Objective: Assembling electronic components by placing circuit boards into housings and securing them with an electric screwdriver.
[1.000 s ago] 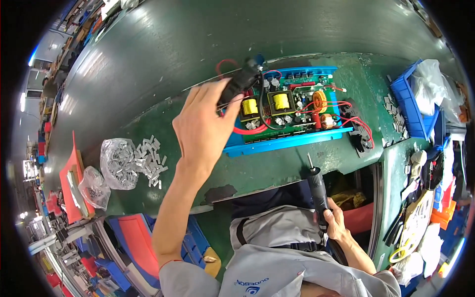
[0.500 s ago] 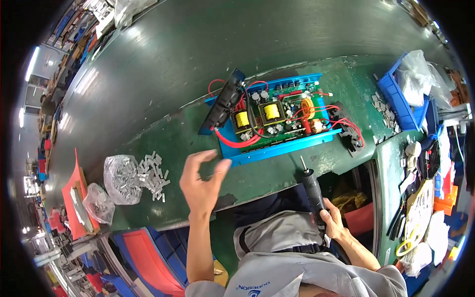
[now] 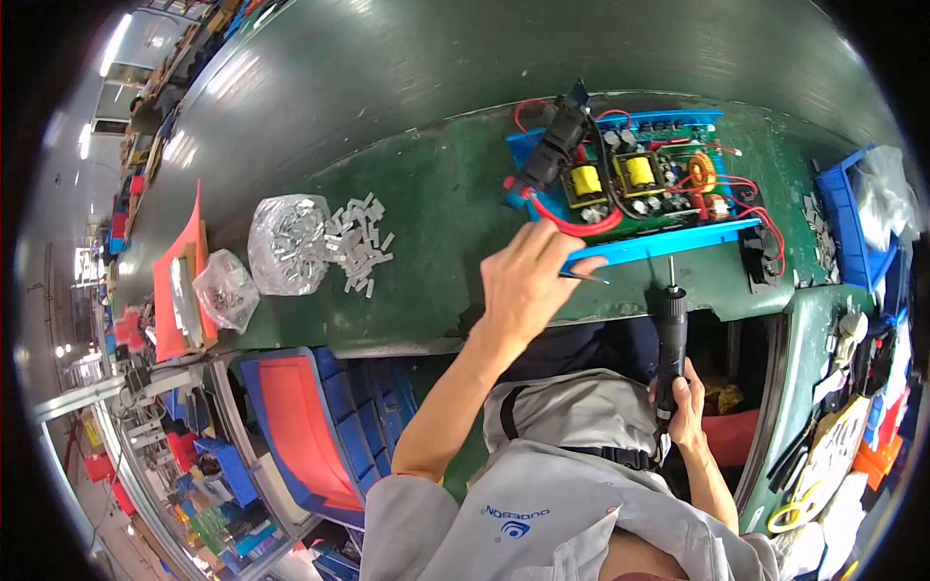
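Observation:
A blue metal case [image 3: 668,244] lies on the green bench, holding a circuit board [image 3: 608,215] with two yellow-wound transformers, a copper coil and red wires. My left hand [image 3: 528,281] is closed on the case's near left corner, thumb in front of its near wall. A black end panel [image 3: 557,145] with thick red and black cables leans over the left end. In my right hand [image 3: 686,405] is a black electric screwdriver [image 3: 670,339], upright in view, its bit close to the near wall; I cannot tell whether it touches. A dark wired end piece [image 3: 763,257] lies at the right end.
Left on the bench are a clear bag of small metal pieces [image 3: 288,247], a loose pile of them [image 3: 358,242], and a smaller clear bag [image 3: 228,290]. At right stands a blue bin [image 3: 852,218] with plastic bags. Below the bench edge is a red-lined blue tray [image 3: 300,426].
My left hand, open and apart from the case before, now grips its near left corner. The screwdriver's bit has come closer to the near wall. The whole view has shifted.

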`<state>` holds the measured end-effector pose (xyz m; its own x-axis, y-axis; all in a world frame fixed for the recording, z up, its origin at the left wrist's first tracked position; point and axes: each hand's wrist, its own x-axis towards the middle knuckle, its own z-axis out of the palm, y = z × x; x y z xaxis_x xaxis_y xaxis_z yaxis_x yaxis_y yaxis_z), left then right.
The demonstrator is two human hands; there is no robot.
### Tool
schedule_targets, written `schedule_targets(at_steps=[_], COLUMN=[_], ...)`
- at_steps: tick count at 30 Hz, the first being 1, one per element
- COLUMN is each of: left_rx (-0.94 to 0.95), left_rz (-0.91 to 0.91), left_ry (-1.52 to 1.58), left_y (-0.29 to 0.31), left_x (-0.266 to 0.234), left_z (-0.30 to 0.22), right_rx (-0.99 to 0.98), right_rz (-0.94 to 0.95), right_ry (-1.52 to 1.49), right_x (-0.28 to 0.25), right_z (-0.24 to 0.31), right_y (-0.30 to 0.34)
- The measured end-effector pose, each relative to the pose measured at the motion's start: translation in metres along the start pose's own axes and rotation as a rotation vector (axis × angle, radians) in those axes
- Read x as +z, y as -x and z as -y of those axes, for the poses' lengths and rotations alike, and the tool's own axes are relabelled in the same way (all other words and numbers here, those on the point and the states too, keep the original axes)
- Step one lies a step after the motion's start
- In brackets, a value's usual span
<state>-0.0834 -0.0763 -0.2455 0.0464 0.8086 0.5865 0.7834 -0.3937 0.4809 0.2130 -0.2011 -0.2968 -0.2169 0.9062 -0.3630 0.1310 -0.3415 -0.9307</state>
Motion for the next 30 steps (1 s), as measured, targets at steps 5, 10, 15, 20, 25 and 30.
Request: schedule_targets(at_steps=[5, 10, 15, 20, 25, 30], left_rx=[-0.027, -0.004, 0.027, 0.086, -0.082, -0.067], left_rz=[0.099, 0.139, 0.093, 0.070, 0.145, -0.076], left_ry=[-0.030, -0.084, -0.132, -0.111, -0.126, -0.269], left_y=[0.003, 0.004, 0.008, -0.001, 0.002, 0.025], left_x=[-0.004, -0.009, -0.006, -0.003, -0.014, -0.050], left_z=[-0.009, -0.011, -0.007, -0.006, -0.013, -0.017], right_rx=[-0.051, -0.051, -0.023, 0.035, 0.213, 0.026], right_rz=[-0.004, 0.010, 0.032, -0.011, 0.074, 0.137], right_ry=[-0.065, -0.104, -0.137, -0.121, 0.013, -0.005], right_x=[0.000, 0.003, 0.006, -0.001, -0.002, 0.006], right_z=[-0.004, -0.001, 0.003, -0.003, 0.009, -0.004], right_y=[0.003, 0.003, 0.001, 0.004, 0.002, 0.000])
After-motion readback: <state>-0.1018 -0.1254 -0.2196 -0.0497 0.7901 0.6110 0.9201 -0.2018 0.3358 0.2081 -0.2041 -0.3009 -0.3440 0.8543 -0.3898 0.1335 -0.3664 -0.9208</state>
